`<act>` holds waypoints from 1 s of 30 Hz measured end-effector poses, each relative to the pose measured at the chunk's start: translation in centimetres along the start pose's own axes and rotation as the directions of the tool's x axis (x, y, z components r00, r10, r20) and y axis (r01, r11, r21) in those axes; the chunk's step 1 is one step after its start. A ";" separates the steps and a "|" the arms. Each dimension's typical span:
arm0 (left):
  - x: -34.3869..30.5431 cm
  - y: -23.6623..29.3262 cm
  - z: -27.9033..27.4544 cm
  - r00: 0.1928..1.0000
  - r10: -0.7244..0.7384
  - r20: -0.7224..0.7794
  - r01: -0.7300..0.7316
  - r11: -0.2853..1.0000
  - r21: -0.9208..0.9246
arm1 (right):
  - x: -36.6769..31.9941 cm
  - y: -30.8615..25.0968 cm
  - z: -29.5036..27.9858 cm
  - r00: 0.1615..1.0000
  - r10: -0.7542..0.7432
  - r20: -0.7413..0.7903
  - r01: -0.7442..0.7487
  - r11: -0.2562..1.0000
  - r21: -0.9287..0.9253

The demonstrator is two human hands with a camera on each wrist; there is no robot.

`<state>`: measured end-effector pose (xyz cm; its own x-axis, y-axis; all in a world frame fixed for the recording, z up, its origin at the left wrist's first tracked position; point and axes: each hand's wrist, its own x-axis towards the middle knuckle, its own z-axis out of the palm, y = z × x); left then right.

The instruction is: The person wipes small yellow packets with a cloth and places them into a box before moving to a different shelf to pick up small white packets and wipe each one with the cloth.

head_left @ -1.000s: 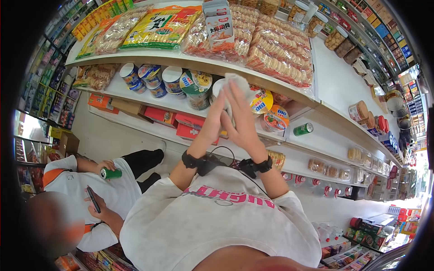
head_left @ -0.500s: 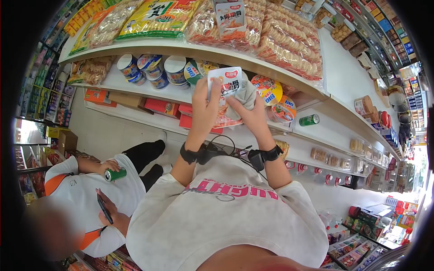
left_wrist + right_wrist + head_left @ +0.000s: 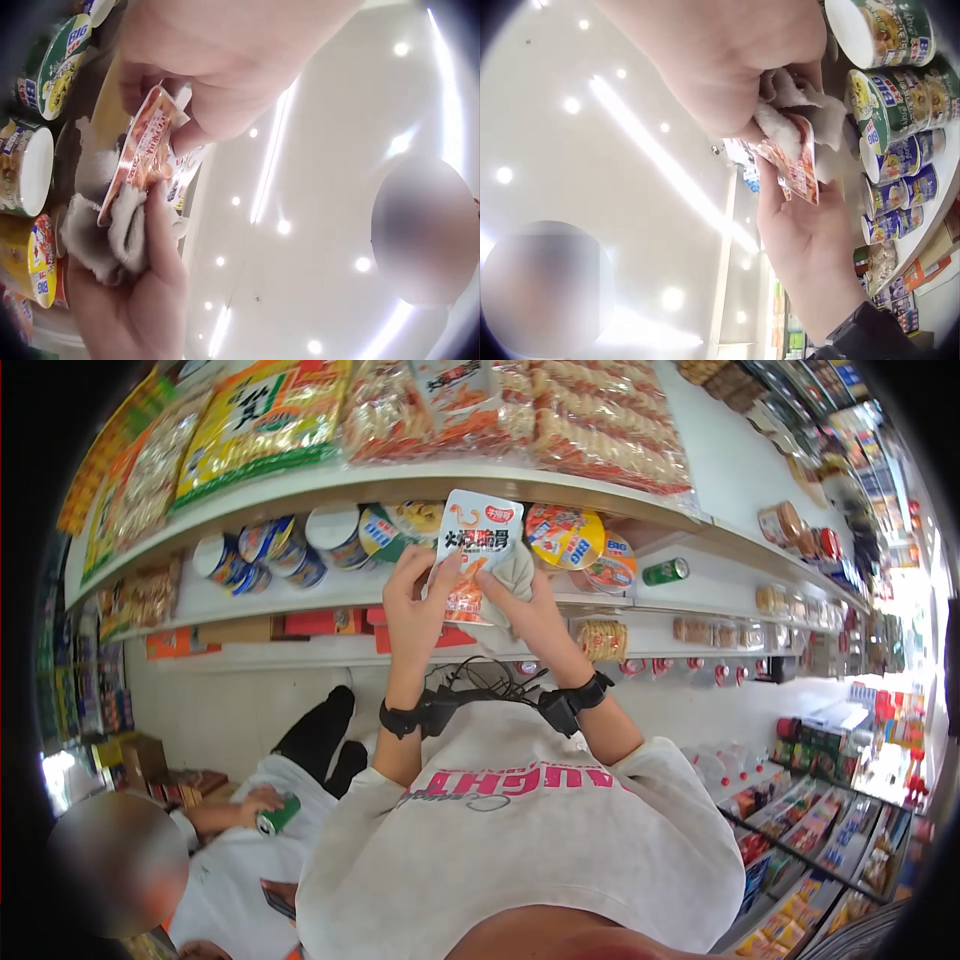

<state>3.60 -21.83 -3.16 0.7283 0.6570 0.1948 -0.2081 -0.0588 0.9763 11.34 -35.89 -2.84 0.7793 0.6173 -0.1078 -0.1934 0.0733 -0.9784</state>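
Both hands hold up a white and orange snack packet in front of the middle shelf. The left hand pinches its left edge between thumb and fingers. A grey-white cloth is bunched in the right hand, whose thumb presses the packet's right side. In the left wrist view the packet is seen from its edge, with the cloth against its lower part. The right wrist view shows the cloth under the right hand, touching the packet.
Cup noodles stand behind the hands, with yellow and orange tubs to the right. Bagged snacks lie on the upper shelf. A green can lies on the middle shelf. Another person at lower left holds a can and a phone.
One second ago the palms were together around the cloth; the packet's printed face has since come into view between the hands. The head view has shifted, and the packet stands more upright.
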 end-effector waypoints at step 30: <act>14.7 -1.3 19.9 0.808 0.516 0.285 -0.589 0.716 0.374 | -1.8 -8.3 -18.3 0.859 -0.199 -0.472 0.254 0.966 0.055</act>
<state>27.58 -27.03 0.35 0.6669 0.2862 0.6880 -0.3340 -0.7106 0.6193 22.41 -51.95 2.29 0.9891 0.1461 0.0192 -0.0213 0.2704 -0.9625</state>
